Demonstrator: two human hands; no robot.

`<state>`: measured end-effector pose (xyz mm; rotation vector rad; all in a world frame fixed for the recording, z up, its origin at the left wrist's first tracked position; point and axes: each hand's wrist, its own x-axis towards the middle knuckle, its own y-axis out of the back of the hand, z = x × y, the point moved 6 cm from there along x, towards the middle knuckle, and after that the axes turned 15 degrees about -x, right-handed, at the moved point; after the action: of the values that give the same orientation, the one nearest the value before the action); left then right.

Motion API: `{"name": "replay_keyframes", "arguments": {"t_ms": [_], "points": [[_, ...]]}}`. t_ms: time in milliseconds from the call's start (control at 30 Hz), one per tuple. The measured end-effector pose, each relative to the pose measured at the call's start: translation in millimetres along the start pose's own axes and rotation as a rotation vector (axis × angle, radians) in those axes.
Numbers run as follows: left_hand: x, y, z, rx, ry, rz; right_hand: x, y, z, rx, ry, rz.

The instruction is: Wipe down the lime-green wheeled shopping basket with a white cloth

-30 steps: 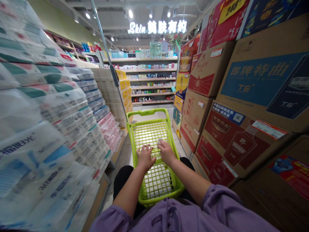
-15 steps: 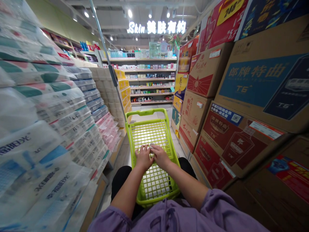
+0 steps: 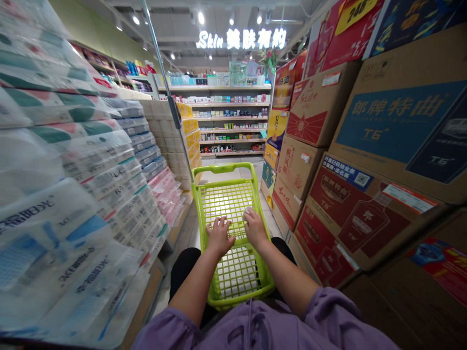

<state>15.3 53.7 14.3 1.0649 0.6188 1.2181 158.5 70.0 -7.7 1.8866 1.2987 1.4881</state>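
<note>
A lime-green mesh shopping cart [image 3: 223,169] stands in the aisle right in front of me. Both my hands are inside it, on its sloping mesh wall. My left hand [image 3: 219,236] lies flat on the mesh with its fingers spread and holds nothing. Just to its right, my right hand [image 3: 254,228] presses a small whitish wad [image 3: 248,211] against the mesh under its fingertips. What the wad is I cannot make out. My purple sleeves and dark trousers fill the bottom of the view.
Wrapped packs of tissue paper [image 3: 73,194] are stacked high on the left. Cardboard liquor cartons [image 3: 350,146] tower on the right, so the aisle is narrow. A metal pole [image 3: 171,97] rises beside the cart. Shelves of skincare goods [image 3: 229,121] close the far end.
Half a second ago my hands touched at the middle of the mesh. Now they are apart again, and my right hand with the wad has slid right and a little up.
</note>
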Motion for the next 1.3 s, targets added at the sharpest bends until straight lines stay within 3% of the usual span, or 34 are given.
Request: {"name": "replay_keyframes", "arguments": {"t_ms": [33, 200, 333, 400, 567, 700, 867, 1033, 1200, 1300], "points": [[-0.1, 0.4, 0.2, 0.001, 0.002, -0.002, 1.2, -1.0, 0.5, -0.014, -0.013, -0.01], [-0.1, 0.4, -0.8, 0.005, 0.004, 0.002, 5.5, -7.4, -13.1, 0.009, 0.183, -0.078], [0.2, -1.5, -2.6, -0.005, -0.009, 0.006, 6.4, 0.2, 5.6, 0.001, -0.029, 0.032], [0.5, -2.0, -3.2, -0.007, -0.011, 0.011, 3.9, 1.1, 8.8, 0.02, -0.049, 0.043], [-0.1, -1.5, -1.6, 0.001, -0.014, 0.018, -1.3, -5.6, -6.7, 0.099, 0.208, -0.049], [-0.4, -1.3, -1.2, 0.005, -0.008, 0.006, 1.6, 0.4, 4.6, 0.007, 0.025, 0.038], [1.0, -2.7, -3.4, 0.018, -0.002, 0.0, -1.3, -0.8, -4.2, -0.042, 0.148, -0.052], [1.5, -4.0, -4.5, 0.002, -0.016, 0.004, -0.5, 2.7, 5.6, -0.061, -0.018, 0.011], [0.9, -2.6, -4.1, 0.008, -0.013, 0.022, -0.9, -3.4, -5.9, 0.05, 0.178, -0.047], [0.9, -2.8, -3.4, 0.015, -0.012, 0.01, 1.9, -1.8, 2.1, 0.057, 0.069, 0.001]]}}
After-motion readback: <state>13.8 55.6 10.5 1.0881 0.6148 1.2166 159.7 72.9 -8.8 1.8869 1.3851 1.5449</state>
